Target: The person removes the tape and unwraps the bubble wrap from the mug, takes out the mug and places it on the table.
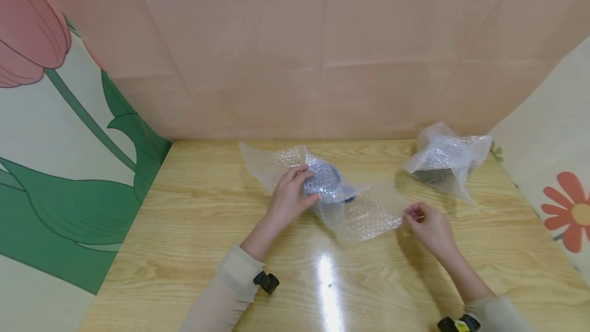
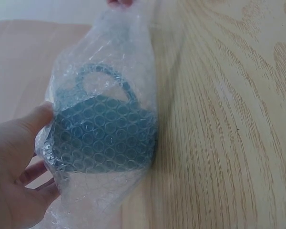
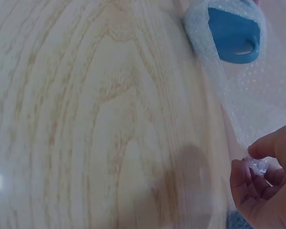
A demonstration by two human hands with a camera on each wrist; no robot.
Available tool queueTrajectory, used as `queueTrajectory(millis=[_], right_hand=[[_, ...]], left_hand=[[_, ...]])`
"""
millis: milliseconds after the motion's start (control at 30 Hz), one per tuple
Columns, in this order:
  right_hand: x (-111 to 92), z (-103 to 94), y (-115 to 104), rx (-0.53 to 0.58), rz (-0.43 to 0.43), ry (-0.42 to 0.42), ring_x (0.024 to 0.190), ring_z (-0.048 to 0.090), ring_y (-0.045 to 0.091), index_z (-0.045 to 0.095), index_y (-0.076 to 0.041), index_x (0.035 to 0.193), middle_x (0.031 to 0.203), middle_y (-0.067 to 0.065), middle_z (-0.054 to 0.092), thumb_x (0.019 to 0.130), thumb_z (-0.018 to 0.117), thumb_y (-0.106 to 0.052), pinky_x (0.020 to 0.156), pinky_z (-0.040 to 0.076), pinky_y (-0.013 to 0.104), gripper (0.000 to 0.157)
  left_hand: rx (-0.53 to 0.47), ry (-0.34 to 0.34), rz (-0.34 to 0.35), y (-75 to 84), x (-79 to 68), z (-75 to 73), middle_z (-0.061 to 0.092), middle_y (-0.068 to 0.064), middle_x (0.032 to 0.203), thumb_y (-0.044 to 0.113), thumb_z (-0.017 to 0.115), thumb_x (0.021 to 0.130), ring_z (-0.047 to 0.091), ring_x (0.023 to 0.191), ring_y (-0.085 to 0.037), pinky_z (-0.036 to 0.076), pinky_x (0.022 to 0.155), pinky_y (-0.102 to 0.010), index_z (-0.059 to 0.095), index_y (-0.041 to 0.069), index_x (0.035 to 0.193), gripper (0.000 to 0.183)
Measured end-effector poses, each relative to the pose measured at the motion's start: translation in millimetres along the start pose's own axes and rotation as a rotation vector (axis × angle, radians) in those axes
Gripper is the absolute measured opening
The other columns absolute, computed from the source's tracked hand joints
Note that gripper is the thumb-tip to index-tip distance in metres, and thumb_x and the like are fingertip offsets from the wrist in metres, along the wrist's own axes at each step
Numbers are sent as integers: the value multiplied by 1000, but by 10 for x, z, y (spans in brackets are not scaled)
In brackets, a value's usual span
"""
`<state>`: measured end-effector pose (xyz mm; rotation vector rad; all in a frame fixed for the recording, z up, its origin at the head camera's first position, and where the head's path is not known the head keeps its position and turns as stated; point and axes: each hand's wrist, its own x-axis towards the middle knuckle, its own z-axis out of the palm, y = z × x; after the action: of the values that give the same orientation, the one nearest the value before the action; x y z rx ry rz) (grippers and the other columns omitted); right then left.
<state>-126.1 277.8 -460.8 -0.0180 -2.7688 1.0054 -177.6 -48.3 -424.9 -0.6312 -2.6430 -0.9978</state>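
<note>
Mid-frame in the head view, the left hand (image 1: 288, 195) grips a blue cup (image 3: 232, 36) through bubble wrap (image 1: 373, 215) while the right hand (image 1: 429, 228) pinches the wrap's corner, apparently adjusting it; the next move likely calls for steadying the cup.

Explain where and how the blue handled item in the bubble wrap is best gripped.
Probably by the body of the blue handled item, from the left, where the left hand holds it: its loop handle faces the right hand, which pinches the bubble wrap.
</note>
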Motion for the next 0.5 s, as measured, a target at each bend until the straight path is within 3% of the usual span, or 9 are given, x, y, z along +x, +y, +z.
queueTrajectory(millis=[500], right_hand=[[4, 74, 157, -98, -44, -3, 62, 52, -2, 64, -7, 82, 71, 3, 65, 79, 64, -10, 54, 43, 21, 5]], left_hand=[[1, -4, 2, -18, 7, 12, 47, -8, 133, 31, 76, 74, 47, 120, -24, 43, 99, -35, 57, 8, 122, 56]])
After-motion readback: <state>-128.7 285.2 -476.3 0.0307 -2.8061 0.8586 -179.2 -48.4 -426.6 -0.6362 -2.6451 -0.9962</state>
